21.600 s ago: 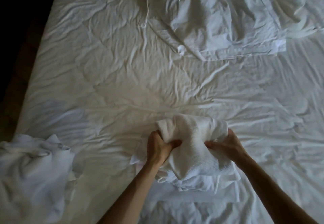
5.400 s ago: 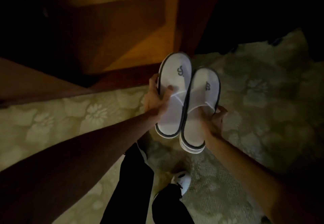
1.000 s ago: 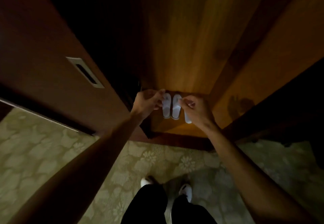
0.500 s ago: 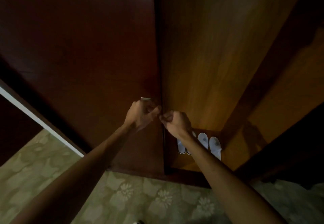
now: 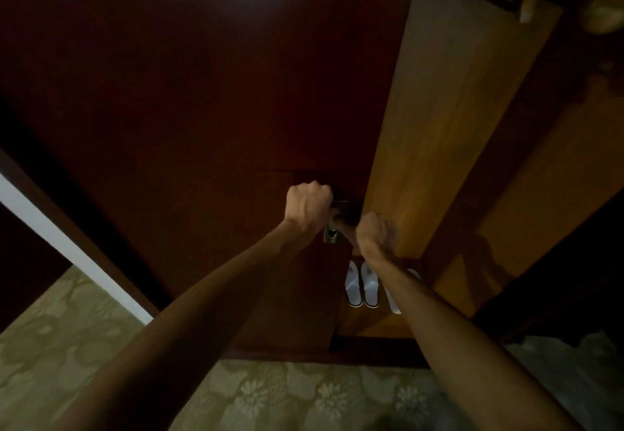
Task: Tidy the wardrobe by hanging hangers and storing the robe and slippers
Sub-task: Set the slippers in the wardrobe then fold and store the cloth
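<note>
Dark red-brown wooden sliding wardrobe door (image 5: 202,109) fills left and centre of frame; likely heavy, stiff, best moved by small recessed metal pull (image 5: 332,235); left hand (image 5: 309,208) fisted, curled at that pull; right hand (image 5: 376,232) just beside, curled, reaching to same pull, hold unclear; white soft slippers (image 5: 363,283) lower centre-right on wardrobe floor, light, limp.

White slippers (image 5: 363,283) side by side on wardrobe (image 5: 439,120) floor, toes inward, partly behind forearm.

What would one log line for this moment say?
slippers: on wardrobe floor | left hand: curled at door handle | right hand: beside it | door: partly open
</note>
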The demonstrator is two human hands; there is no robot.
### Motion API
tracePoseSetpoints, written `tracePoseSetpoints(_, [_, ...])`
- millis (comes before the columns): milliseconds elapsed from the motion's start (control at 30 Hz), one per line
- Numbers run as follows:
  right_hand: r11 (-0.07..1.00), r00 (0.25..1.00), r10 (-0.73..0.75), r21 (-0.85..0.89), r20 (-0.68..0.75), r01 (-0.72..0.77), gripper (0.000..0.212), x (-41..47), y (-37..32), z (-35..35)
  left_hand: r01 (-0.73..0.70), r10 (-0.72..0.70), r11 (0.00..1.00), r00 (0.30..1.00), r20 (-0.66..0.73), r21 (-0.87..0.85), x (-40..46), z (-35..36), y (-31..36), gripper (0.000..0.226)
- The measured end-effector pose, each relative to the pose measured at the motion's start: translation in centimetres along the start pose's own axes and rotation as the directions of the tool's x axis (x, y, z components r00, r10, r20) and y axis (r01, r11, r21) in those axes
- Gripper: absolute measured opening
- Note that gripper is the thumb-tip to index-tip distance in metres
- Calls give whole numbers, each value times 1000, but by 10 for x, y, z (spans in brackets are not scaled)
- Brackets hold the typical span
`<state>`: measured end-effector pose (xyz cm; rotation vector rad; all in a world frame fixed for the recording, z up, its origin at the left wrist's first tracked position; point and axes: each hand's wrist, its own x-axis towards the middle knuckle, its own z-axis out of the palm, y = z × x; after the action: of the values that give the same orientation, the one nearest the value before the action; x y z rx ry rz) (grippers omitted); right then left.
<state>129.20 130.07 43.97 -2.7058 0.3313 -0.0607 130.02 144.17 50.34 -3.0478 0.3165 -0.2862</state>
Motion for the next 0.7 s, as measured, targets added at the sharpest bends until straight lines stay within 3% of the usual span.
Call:
tracePoseSetpoints(300, [984, 995, 95, -144, -44, -100, 22, -3, 11, -15, -102, 100, 993, 994, -41, -63, 6, 5, 26, 18])
tracePoseSetpoints(700, [959, 981, 183, -207, -71, -194, 29, 14, 89, -42, -134, 121, 985, 986, -118, -109, 18, 3, 108, 23])
